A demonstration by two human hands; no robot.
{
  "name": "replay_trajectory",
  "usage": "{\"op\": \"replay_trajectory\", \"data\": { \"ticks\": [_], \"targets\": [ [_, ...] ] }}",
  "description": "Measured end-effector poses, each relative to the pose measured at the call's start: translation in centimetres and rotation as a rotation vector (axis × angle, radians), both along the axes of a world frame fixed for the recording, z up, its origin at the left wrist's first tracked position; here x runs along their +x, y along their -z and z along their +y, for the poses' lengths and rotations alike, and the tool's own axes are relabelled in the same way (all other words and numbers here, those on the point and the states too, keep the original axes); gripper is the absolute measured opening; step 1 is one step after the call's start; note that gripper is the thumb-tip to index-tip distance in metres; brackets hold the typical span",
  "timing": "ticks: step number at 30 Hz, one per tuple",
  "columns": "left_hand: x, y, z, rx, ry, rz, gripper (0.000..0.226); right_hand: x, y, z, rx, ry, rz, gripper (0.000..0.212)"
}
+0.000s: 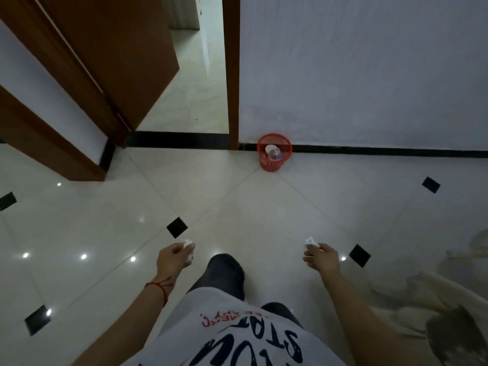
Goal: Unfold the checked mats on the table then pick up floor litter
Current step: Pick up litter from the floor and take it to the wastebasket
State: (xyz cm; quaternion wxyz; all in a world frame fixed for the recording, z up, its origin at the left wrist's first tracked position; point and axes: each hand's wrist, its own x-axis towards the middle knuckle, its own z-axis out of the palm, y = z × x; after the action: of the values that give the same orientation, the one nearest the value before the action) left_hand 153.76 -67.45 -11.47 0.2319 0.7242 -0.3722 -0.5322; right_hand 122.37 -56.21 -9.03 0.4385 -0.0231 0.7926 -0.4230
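Observation:
My left hand pinches a small crumpled white piece of litter between its fingertips, low in the frame left of my knee. My right hand pinches a second white scrap in the same way, right of my knee. Ahead on the floor stands a small red mesh bin against the white wall, with a clear bottle and a white cup inside. No checked mats or table are in view.
An open brown door and a doorway lie ahead on the left, with a brown door frame post beside the bin. Glossy cream floor tiles with black insets stretch between me and the bin. A pale fabric heap lies at the right.

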Motion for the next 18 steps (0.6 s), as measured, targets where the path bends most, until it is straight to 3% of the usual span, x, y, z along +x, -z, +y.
{"op": "replay_trajectory", "data": {
  "ticks": [3,8,18],
  "targets": [
    [-2.4,1.1,-4.6,0.036,-0.066,0.04,0.015,-3.0,-0.2,-5.9,-0.041,-0.003,0.005,0.021],
    [-8.2,2.3,-13.9,0.059,-0.06,0.052,0.022,-8.6,0.9,-14.0,-0.019,-0.003,0.014,0.016],
    [-27.2,-1.5,-33.3,-0.093,0.255,0.061,0.015,-20.2,2.1,-22.6,0.063,0.093,-0.002,0.016]
  ]
}}
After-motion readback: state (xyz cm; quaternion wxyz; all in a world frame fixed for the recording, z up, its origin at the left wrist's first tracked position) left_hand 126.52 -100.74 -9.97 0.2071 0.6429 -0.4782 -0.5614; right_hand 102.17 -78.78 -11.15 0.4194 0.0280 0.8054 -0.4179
